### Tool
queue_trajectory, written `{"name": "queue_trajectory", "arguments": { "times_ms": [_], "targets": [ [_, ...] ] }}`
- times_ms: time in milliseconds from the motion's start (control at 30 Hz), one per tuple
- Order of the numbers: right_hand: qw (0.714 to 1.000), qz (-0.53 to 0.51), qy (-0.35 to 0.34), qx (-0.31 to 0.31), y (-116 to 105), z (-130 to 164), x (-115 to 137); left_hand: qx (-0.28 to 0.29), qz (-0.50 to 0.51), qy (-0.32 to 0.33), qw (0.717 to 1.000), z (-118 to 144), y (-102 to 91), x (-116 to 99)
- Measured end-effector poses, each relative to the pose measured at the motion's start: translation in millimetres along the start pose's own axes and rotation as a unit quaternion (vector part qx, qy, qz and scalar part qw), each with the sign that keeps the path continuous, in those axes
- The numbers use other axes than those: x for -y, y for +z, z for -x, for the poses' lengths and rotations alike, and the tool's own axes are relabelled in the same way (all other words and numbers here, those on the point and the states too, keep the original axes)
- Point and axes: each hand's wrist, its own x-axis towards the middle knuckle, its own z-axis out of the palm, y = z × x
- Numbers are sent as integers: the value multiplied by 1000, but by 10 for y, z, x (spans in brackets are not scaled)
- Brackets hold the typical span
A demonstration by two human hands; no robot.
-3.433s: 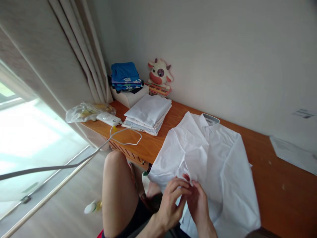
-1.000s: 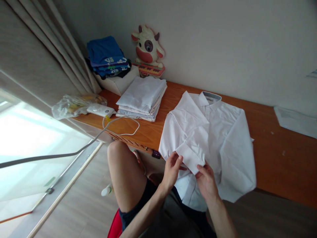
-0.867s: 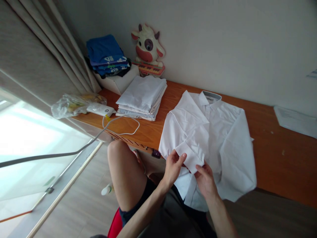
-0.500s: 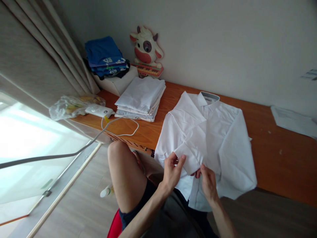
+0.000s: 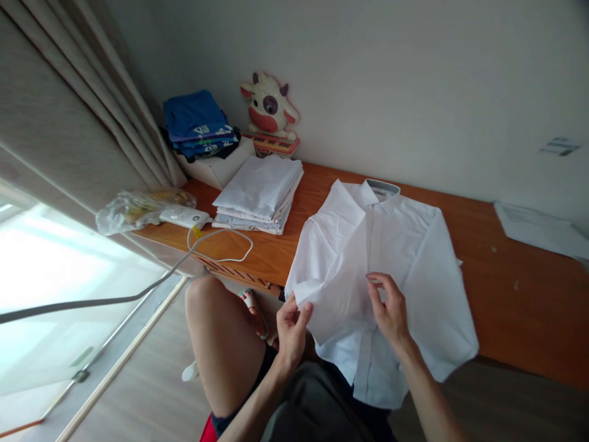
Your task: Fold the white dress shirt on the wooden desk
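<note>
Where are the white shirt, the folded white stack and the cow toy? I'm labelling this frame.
white shirt [image 5: 405,245], head view, on its chest panel.
folded white stack [image 5: 260,187], head view, on the top piece.
cow toy [image 5: 269,107], head view, on its face.

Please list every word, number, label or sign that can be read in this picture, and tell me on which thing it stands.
Nothing can be read.
White print on the folded blue garments: too blurred.
Dark marks on the white paper on the wall: too small.
Grey label inside the white shirt's collar: no text shows.
Printed white sheet on the orange wooden desk: too faint.
</note>
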Motion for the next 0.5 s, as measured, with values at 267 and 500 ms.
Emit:
{"name": "queue_trajectory", "arguments": {
  "times_ms": [267, 500],
  "targets": [
    [968, 130, -190, 100, 318, -854, -21, 5, -132, 73, 989, 554, -412, 398],
    [926, 318, -132, 158, 952, -1627, -317, -136, -129, 44, 981, 427, -356, 366]
  ]
}}
